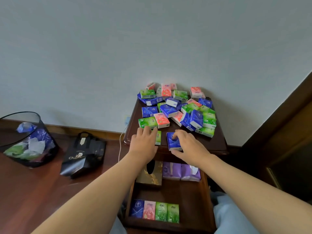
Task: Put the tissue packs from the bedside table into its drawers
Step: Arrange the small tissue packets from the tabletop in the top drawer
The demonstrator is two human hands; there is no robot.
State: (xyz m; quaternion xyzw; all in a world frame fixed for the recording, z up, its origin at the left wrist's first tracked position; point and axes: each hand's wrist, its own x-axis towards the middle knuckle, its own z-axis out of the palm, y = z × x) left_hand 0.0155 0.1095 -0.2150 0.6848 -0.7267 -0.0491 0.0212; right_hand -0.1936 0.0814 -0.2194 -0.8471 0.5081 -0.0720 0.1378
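Left hand: the left hand (144, 142) lies over a small green tissue pack (158, 137) at the front edge of the dark wooden bedside table (217, 142), fingers curled onto it.
Right hand: the right hand (189, 142) grips a small blue tissue pack (172, 142) on the same front edge, just right of the green one.
Pile: a heap of green, blue and pink tissue packs (177, 108) covers the back of the tabletop, against the pale wall.
Drawer: the open wooden drawer (190, 196) below holds a row of four upright packs (154, 212) at its front, blue, pink, green, green; behind lie a gold tissue box (150, 176) and purple soft packs (181, 171).
Floor: a black mesh wastebasket (27, 141) and a black paper bag (84, 154) stand left of the table.
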